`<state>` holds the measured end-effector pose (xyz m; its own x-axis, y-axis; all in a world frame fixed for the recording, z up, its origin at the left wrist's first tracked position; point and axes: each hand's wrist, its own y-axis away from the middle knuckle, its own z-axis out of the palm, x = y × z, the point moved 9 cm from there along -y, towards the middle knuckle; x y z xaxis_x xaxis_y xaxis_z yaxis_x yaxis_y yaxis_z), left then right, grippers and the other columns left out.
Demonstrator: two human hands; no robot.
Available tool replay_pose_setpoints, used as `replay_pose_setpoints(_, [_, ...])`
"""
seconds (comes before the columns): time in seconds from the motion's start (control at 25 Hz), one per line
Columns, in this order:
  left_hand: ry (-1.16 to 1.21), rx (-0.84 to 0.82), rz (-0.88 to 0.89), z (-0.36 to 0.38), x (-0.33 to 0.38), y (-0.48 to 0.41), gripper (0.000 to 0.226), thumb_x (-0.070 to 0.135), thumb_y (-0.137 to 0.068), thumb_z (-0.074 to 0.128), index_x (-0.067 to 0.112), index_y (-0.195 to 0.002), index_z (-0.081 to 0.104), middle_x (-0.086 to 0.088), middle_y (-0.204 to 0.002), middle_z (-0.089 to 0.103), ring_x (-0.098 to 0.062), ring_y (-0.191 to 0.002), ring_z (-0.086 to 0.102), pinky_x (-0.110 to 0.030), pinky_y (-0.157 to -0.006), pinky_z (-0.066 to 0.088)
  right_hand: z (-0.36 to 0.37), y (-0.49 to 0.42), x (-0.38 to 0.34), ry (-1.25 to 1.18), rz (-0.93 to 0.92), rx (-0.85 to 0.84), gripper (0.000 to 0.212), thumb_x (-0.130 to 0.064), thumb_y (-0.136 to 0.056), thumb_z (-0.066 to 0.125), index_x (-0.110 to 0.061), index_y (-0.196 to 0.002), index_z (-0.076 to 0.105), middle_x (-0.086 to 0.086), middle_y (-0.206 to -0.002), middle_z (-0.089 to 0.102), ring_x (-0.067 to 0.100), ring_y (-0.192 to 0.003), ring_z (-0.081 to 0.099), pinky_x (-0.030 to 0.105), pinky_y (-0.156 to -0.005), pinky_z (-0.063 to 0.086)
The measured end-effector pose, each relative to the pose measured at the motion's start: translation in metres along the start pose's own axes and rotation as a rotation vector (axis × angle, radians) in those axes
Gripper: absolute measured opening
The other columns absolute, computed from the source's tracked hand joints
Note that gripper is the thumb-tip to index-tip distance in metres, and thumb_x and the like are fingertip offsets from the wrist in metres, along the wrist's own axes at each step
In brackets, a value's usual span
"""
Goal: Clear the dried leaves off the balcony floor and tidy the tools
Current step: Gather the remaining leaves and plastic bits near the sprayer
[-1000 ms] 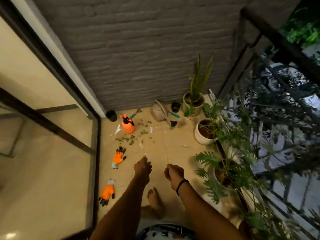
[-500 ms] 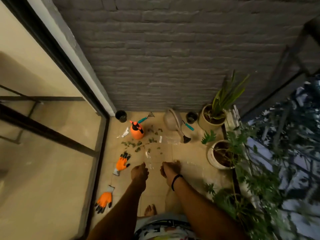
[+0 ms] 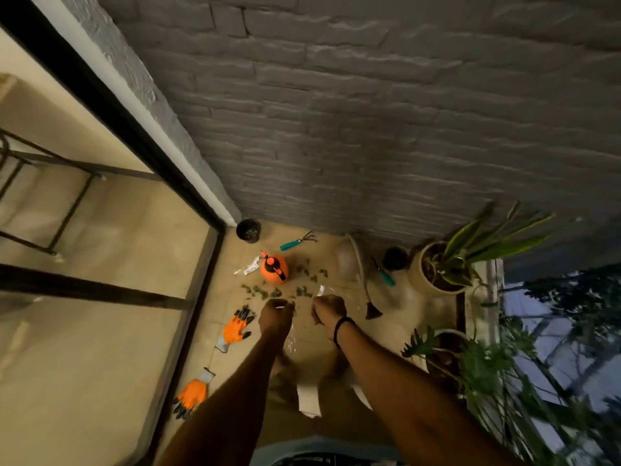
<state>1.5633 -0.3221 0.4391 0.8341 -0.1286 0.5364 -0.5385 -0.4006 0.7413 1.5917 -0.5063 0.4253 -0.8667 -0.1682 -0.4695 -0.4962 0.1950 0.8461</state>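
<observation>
**Step in hand.** Leaf collection has not yet begun. The tools are not yet tidied.

**Hand state.** The left hand (image 3: 276, 315) and right hand (image 3: 328, 311) are held side by side above the balcony floor (image 3: 336, 344). The fingers of both are curled closed. Each appears to pinch an edge of a clear plastic film (image 3: 289, 336), probably a bag. The film is faint and blurred, so the grip is a judgement.

**Location of task items.**
- Dried leaves (image 3: 268, 292): scattered on the floor just beyond the fingers of both hands, untouched.
- Orange sprayer (image 3: 274, 269): beyond the left fingers, standing among the leaves.
- Hand rake (image 3: 295, 242): farther beyond the sprayer, near the wall.
- Watering can (image 3: 349, 260) and teal-handled tool (image 3: 384, 275): beyond and to the right of the right fingers.
- Near glove (image 3: 235, 327): just left of the left fingers. Second glove (image 3: 191, 395): well behind them, by the door frame.

**Next move, as judged.** Lower both hands to the leaf patch and spread the film open near the floor. One hand must then release its edge to gather leaves, while the other keeps the opening wide. The sprayer stands in the patch and is likely to need shifting first.
</observation>
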Motion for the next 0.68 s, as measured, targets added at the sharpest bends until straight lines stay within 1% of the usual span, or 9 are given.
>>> replay_pose_setpoints(0.08, [-0.092,-0.017,0.016,0.005,0.006,-0.021,0.017,0.037,-0.088,0.07,0.025,-0.099,0.065,-0.009,-0.098,0.073,-0.029,-0.096,0.069,-0.049,-0.086,0.059,0.0,-0.011,-0.013,-0.025,0.01,-0.001,0.022,-0.014,-0.086,0.05,-0.01,-0.069,0.064,0.007,-0.057,0.059,0.02,-0.052,0.052,0.029,-0.053,0.042])
replay_pose_setpoints(0.2, [-0.18,-0.062,-0.014,0.004,0.014,-0.04,0.024,0.038,-0.09,0.069,0.021,-0.106,0.063,-0.01,-0.1,0.072,-0.029,-0.091,0.068,-0.044,-0.081,0.058,0.0,-0.021,-0.026,-0.017,0.033,0.016,0.02,-0.012,-0.087,0.05,-0.009,-0.07,0.061,0.006,-0.058,0.055,0.017,-0.048,0.047,0.024,-0.048,0.037])
replay_pose_setpoints(0.28, [-0.227,-0.063,0.0,0.001,0.022,-0.055,0.025,0.033,-0.092,0.068,0.016,-0.108,0.061,-0.012,-0.1,0.072,-0.03,-0.091,0.067,-0.04,-0.082,0.057,0.006,-0.034,-0.029,0.02,0.042,0.025,0.019,-0.012,-0.084,0.049,-0.007,-0.072,0.063,0.008,-0.058,0.057,0.016,-0.047,0.05,0.025,-0.048,0.042])
replay_pose_setpoints(0.36, [-0.294,-0.068,0.009,0.007,0.023,-0.08,0.027,0.032,-0.092,0.068,0.014,-0.112,0.063,-0.01,-0.109,0.07,-0.031,-0.102,0.064,-0.036,-0.084,0.053,0.014,-0.063,-0.024,0.077,0.061,0.052,0.021,-0.015,-0.082,0.052,-0.005,-0.075,0.069,0.013,-0.064,0.066,0.02,-0.055,0.06,0.034,-0.059,0.055])
replay_pose_setpoints(0.4, [-0.33,-0.076,0.013,0.014,0.021,-0.096,0.028,0.032,-0.092,0.068,0.015,-0.113,0.064,-0.01,-0.112,0.069,-0.03,-0.104,0.063,-0.035,-0.083,0.051,0.016,-0.08,-0.021,0.085,0.068,0.065,0.02,-0.016,-0.083,0.054,-0.007,-0.078,0.071,0.012,-0.068,0.069,0.021,-0.059,0.062,0.037,-0.065,0.057])
replay_pose_setpoints(0.48, [-0.406,-0.106,0.009,0.037,0.01,-0.136,0.031,0.037,-0.091,0.066,0.018,-0.115,0.062,-0.008,-0.112,0.068,-0.028,-0.103,0.063,-0.033,-0.081,0.047,0.021,-0.119,-0.012,-0.013,0.099,0.091,0.012,-0.017,-0.086,0.06,-0.014,-0.088,0.071,0.008,-0.073,0.072,0.018,-0.062,0.064,0.033,-0.067,0.056])
replay_pose_setpoints(0.52, [-0.428,-0.119,0.0,0.056,0.0,-0.165,0.033,0.04,-0.091,0.065,0.021,-0.117,0.061,-0.007,-0.111,0.068,-0.027,-0.102,0.063,-0.033,-0.083,0.047,0.025,-0.15,-0.003,-0.049,0.115,0.109,0.01,-0.017,-0.087,0.062,-0.015,-0.094,0.07,0.007,-0.079,0.073,0.017,-0.065,0.066,0.03,-0.066,0.057])
replay_pose_setpoints(0.6, [-0.451,-0.168,-0.004,0.097,-0.021,-0.222,0.04,0.041,-0.089,0.064,0.023,-0.124,0.057,-0.007,-0.11,0.068,-0.026,-0.099,0.066,-0.042,-0.09,0.052,0.035,-0.22,0.015,-0.053,0.113,0.151,0.018,-0.022,-0.088,0.067,-0.016,-0.105,0.069,0.006,-0.094,0.074,0.017,-0.077,0.07,0.033,-0.075,0.06])
replay_pose_setpoints(0.68, [-0.424,-0.197,0.034,0.147,-0.037,-0.287,0.049,0.025,-0.091,0.067,0.015,-0.136,0.053,-0.014,-0.123,0.063,-0.03,-0.109,0.063,-0.044,-0.094,0.053,0.048,-0.305,0.036,0.003,0.113,0.187,0.033,-0.031,-0.087,0.069,-0.016,-0.117,0.066,0.004,-0.11,0.071,0.022,-0.095,0.069,0.04,-0.089,0.057])
